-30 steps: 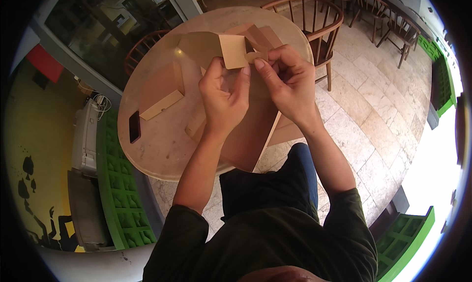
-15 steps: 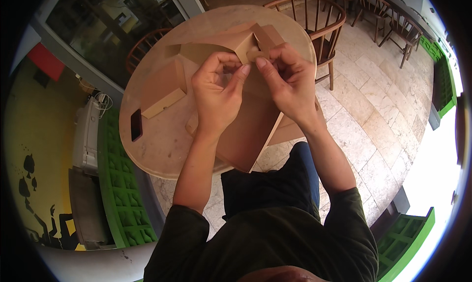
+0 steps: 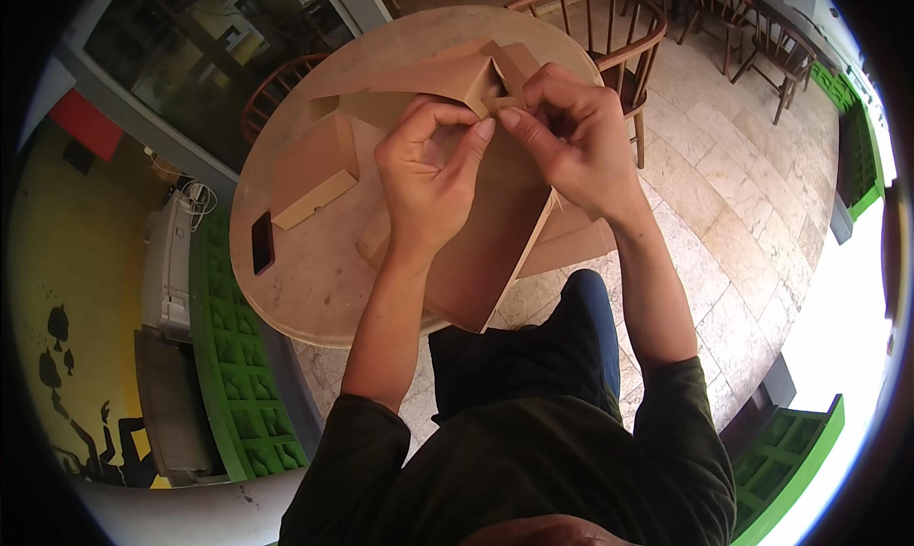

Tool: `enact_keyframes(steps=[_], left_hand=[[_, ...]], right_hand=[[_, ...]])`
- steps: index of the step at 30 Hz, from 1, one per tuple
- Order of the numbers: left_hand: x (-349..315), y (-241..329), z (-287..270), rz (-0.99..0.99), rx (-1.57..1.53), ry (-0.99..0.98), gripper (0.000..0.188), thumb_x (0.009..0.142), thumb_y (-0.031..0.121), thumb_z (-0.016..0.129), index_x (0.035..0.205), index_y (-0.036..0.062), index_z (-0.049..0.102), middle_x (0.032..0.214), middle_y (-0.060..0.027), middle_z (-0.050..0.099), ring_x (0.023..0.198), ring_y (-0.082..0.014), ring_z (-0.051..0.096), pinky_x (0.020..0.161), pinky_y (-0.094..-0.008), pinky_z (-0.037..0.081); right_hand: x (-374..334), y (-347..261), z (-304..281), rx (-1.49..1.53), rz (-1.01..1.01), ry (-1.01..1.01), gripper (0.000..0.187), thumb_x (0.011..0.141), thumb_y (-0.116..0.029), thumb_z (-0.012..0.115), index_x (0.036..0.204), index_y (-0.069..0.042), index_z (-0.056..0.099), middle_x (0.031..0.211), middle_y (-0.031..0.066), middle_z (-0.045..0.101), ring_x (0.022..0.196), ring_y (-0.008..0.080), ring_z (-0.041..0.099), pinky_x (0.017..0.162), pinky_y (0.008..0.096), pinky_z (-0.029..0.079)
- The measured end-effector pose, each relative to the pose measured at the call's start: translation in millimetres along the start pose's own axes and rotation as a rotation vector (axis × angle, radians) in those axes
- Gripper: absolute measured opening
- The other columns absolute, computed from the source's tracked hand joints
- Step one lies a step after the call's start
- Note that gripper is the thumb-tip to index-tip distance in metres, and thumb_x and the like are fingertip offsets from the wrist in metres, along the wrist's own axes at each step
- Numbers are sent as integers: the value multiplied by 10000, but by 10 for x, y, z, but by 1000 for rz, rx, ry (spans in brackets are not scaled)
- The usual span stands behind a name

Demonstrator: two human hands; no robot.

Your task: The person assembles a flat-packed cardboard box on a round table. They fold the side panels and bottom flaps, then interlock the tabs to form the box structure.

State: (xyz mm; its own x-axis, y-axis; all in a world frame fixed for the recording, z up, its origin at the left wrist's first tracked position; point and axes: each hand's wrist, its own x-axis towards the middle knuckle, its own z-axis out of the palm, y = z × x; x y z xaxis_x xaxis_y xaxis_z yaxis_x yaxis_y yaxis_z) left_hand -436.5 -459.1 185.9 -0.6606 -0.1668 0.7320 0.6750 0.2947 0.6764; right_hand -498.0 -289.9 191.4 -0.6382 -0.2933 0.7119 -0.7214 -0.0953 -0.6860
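Observation:
A partly folded brown cardboard box (image 3: 486,251) is tilted over the near edge of the round table (image 3: 314,303), its lid panel raised at the far side. My left hand (image 3: 428,170) pinches a corner of the box between thumb and forefinger. Close beside it, my right hand (image 3: 576,137) pinches a small flap at that same corner, thumb against curled fingers. Both thumb tips nearly meet there. Left of my hands lies a second, closed cardboard box (image 3: 309,165). Under the held box, more flat cardboard (image 3: 571,249) shows at the right.
A dark phone (image 3: 263,242) lies near the table's left edge. Wooden chairs stand behind the table, one (image 3: 628,46) at the far right and another (image 3: 271,89) at the far left. Green crate-like racks (image 3: 243,375) line the left side.
Both hands have shifted slightly to the right, with the thumbs closer together at the box corner. The small flap in the right hand is now bent nearer the corner.

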Motion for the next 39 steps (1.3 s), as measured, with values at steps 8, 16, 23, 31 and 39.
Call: enact_keyframes(steps=[8,16,23,31,39], left_hand=[[9,-14,28,-19,-16,-14,78,984,-67,729,1019,-20,677,817,24,652,724,-2,548,611,-182,380],[1,-24,-11,-104,-148,-38,15,1009,-32,694,1016,-43,686,944,-57,708,888,-83,639,808,-237,506],[66,-168,-5,-184,-171,-91,39,1026,-43,657,1064,-36,666,996,-62,721,934,-98,664,838,-253,522],[165,-242,230,-337,-501,-3,116,1052,-23,605,1139,-26,681,1115,-69,727,1037,-130,668,921,-281,530],[427,-491,258,-371,-457,-208,229,1063,-11,551,1241,-4,694,1170,-81,735,1077,-164,673,942,-322,537]], right_hand=[[65,-63,-93,-64,29,-49,95,862,-19,776,860,57,719,783,116,664,641,184,609,571,338,452],[1,8,-33,-106,9,-26,165,940,-13,784,855,21,647,738,-12,572,647,47,500,558,262,409],[-127,108,89,103,173,71,26,977,15,749,970,32,731,793,42,721,697,75,679,601,234,560],[-145,81,184,-398,-205,285,248,948,-106,809,1121,33,701,963,152,755,843,268,743,773,339,613],[-63,161,188,-448,-61,286,399,928,-129,803,1257,36,650,1096,229,772,997,370,781,845,439,629]])
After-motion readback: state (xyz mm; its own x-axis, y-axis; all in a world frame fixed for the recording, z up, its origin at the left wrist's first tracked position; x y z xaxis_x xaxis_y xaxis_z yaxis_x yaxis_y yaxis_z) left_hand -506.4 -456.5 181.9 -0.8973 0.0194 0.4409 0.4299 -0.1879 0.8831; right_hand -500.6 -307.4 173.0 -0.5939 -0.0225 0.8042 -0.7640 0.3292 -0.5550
